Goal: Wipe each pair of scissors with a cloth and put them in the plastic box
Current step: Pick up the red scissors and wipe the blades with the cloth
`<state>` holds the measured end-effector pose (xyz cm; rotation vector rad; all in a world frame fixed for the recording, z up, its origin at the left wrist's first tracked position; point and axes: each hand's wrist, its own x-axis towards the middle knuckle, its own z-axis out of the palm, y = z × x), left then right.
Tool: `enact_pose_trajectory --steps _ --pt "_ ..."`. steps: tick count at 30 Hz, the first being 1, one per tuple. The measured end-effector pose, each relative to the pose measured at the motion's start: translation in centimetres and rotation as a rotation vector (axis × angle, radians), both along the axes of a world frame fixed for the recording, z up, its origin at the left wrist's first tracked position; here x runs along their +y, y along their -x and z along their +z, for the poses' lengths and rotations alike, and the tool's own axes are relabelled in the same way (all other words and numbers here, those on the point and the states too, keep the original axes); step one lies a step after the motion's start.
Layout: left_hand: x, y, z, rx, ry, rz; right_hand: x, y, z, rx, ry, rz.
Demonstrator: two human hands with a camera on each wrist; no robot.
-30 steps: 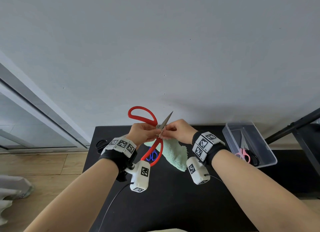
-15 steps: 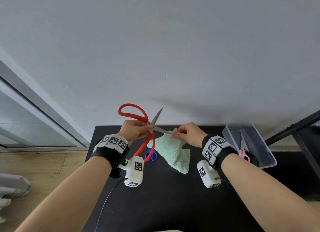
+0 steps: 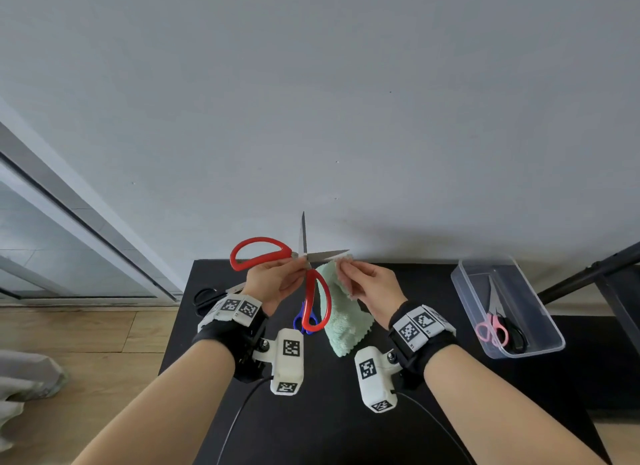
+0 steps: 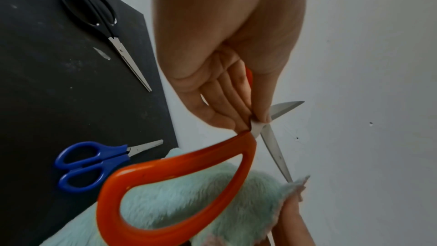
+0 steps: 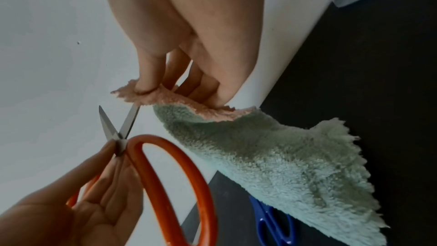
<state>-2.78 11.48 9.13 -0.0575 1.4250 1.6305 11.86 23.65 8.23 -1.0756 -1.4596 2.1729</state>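
Observation:
My left hand (image 3: 277,280) pinches the red-handled scissors (image 3: 258,255) at the pivot, blades spread wide, one pointing up and one pointing right. In the left wrist view the red handle loop (image 4: 179,190) hangs below my fingers (image 4: 227,104). My right hand (image 3: 367,284) pinches a corner of the mint-green cloth (image 3: 343,312) at the tip of the right-pointing blade. The cloth (image 5: 272,156) hangs down from my right fingers (image 5: 151,74). The clear plastic box (image 3: 540,346) sits at the table's right and holds pink-handled and black-handled scissors (image 3: 495,326).
Blue-handled scissors (image 4: 94,164) lie on the black table (image 3: 311,412) under my hands. Black-handled scissors (image 4: 99,18) lie at the far left corner. A grey wall stands right behind the table. A black metal frame (image 3: 595,274) stands to the right of the box.
The scissor blades have spread wider, one now pointing straight up. My right hand has slid the cloth outward along the other blade to its tip.

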Motion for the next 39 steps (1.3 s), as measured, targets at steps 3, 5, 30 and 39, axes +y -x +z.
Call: enact_pose_trajectory --steps 3,5,30,39 --pt "0.2 -0.5 -0.2 -0.013 -0.010 -0.012 -0.3 0.5 -0.1 0.027 0.045 -0.024" --pt "0.3 -0.7 -0.2 -0.013 -0.008 -0.024 -0.5 0.8 -0.1 0.044 0.054 -0.019" --pt "0.4 -0.7 0.1 0.113 0.030 -0.057 -0.3 2.0 0.5 0.039 0.129 -0.085" --pt "-0.6 0.4 0.3 0.130 0.040 -0.004 2.3 0.4 0.5 0.085 0.111 -0.165"
